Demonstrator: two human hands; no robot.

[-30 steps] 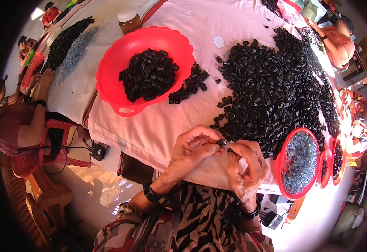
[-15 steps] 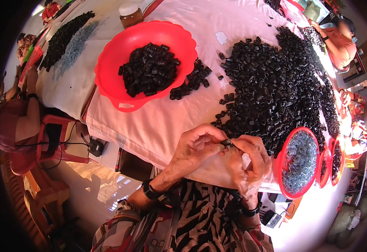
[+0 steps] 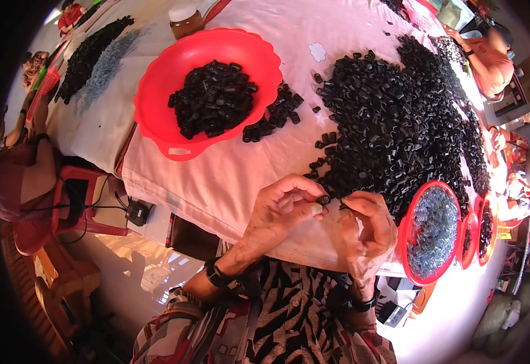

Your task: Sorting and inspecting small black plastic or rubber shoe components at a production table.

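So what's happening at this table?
A person seated at a table with a pale cloth pinches a small black piece in the left hand, with the right hand close beside it, fingertips almost meeting. Just beyond lies a big heap of black pieces. A red bowl to the left holds more of them, and a red dish of small grey metal parts sits by the right hand. Other people sit along the table's edges.
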